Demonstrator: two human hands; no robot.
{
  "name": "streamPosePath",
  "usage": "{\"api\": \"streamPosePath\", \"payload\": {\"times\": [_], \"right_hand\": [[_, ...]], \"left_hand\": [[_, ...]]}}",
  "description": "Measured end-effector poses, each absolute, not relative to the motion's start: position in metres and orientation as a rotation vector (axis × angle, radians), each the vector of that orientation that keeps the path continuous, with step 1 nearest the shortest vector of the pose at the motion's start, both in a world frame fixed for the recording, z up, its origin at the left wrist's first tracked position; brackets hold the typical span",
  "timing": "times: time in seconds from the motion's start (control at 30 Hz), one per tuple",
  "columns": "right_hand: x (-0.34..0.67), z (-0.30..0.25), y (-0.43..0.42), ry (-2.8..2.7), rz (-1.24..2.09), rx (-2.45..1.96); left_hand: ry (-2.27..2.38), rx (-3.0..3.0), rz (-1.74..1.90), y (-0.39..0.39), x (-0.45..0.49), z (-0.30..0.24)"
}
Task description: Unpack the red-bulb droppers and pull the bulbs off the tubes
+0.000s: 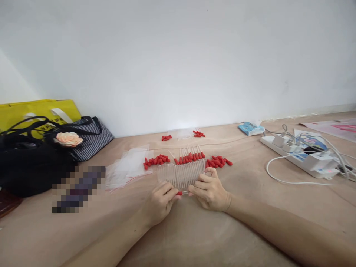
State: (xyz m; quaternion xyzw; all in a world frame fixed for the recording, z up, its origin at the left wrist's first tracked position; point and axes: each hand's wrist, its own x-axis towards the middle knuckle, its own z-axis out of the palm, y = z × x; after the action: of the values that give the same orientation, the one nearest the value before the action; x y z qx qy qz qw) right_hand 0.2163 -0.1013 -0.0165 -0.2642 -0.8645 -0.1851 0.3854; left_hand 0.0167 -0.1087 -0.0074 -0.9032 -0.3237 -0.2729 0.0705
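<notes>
My left hand (160, 203) pinches a small red rubber cap (179, 193) at its fingertips. My right hand (210, 190) is closed round the end of a thin clear tube (184, 192) that meets the cap. Just beyond both hands lies a row of several clear droppers (180, 174), some with red caps (190, 158) fitted at the far end. Loose red caps lie in piles to the left (156, 160) and right (218, 162) of that row.
Clear zip bags (128, 170) lie left of the droppers. Black and striped bags (36, 155) and a yellow bag (39, 111) sit far left. A white power strip (300, 155) with plugs and cables lies right. More caps and tubes (185, 134) lie by the wall.
</notes>
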Motion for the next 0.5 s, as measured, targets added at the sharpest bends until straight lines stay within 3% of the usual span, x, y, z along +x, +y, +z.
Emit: {"api": "streamPosePath", "payload": {"times": [0.13, 0.5], "right_hand": [[0.232, -0.018, -0.097, -2.181, -0.428, -0.717], [0.252, -0.028, -0.085, -2.032, -0.394, -1.050]], "left_hand": [[-0.988, -2.652, -0.871, -0.106, -0.003, -0.006], [-1.610, -2.101, -1.149, -0.068, -0.046, -0.001]]}}
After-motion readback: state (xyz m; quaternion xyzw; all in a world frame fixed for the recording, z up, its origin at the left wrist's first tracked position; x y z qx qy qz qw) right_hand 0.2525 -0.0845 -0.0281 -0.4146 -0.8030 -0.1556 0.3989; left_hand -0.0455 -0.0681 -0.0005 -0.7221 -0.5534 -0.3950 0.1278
